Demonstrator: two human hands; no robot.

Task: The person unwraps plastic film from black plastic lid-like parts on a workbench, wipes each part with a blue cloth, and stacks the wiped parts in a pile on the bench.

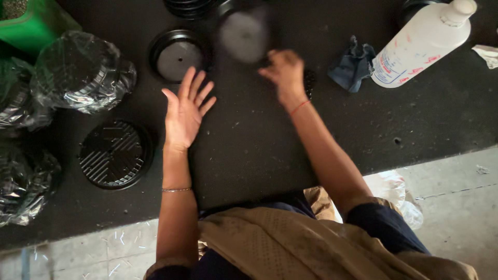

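My left hand [184,110] is held open, palm up, fingers spread, above the black mat [249,150], holding nothing. My right hand [284,72] is blurred by motion, fingers bent, just right of a blurred grey round disc [243,35] that appears to be in the air or leaving the hand. Whether the fingers still touch the disc cannot be told. A black round lid with a grey centre [176,54] lies just beyond my left hand. A black ribbed round plate [113,154] lies to the left of my left forearm.
Plastic-wrapped stacks of black round parts [83,70] lie at the left, with a green container [36,23] behind. A white plastic bottle [423,44] and a dark blue cloth [354,65] lie at the right. More black lids [189,8] sit at the top edge.
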